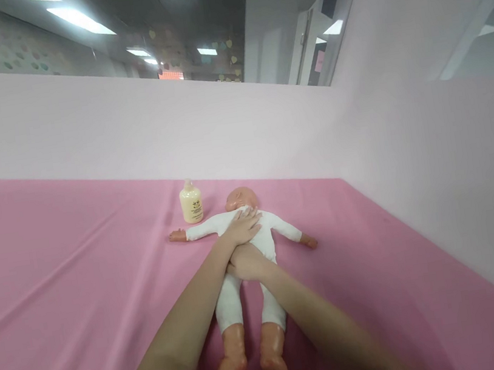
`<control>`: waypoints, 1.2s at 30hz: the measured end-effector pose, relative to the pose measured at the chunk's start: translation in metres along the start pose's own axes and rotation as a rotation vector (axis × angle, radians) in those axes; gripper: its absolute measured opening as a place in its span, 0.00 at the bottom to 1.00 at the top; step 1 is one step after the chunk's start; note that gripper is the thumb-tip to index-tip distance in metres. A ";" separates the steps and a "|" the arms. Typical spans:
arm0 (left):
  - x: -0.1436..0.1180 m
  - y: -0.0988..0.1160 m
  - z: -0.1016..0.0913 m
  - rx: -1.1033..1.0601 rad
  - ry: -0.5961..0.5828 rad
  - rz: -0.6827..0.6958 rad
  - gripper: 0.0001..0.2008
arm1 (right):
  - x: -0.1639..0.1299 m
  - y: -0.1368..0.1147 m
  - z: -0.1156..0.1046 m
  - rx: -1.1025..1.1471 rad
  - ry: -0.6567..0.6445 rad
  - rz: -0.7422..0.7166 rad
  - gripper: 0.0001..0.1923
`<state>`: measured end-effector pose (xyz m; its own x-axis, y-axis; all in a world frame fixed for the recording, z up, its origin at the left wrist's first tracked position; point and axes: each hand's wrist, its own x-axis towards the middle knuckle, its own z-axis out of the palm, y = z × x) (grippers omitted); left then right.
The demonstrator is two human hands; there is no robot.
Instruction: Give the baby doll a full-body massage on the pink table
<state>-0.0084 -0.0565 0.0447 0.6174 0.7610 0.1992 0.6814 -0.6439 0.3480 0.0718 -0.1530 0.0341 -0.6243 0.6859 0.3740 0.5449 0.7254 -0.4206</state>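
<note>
A baby doll (263, 245) in a white bodysuit lies on its back, its head turned to the left and its arms spread. My left hand (244, 225) rests flat on the doll's chest, fingers stretched toward its neck. Lower down, my right hand (251, 262) lies across the belly, crossing under my left wrist. Its fingers point left and are partly hidden by that wrist, but the hand looks laid on rather than closed. The doll's bare feet (274, 359) lie between my forearms. Beside its outstretched arm on the left stands a pale yellow pump bottle (191, 204).
A pink sheet (78, 264) with some wrinkles covers the surface under the doll. White walls (130, 137) rise along the back and the right side. Above the back wall, a glass panel (189, 34) shows ceiling lights and a doorway.
</note>
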 end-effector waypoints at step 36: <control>-0.041 0.001 0.015 -0.147 0.148 0.286 0.16 | 0.007 0.059 -0.040 -0.013 0.352 0.094 0.19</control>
<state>-0.0268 -0.0896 0.0231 0.7042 0.5614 0.4347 0.4185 -0.8227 0.3847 0.1223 -0.1029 0.0453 -0.3417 0.7260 0.5968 0.5990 0.6576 -0.4570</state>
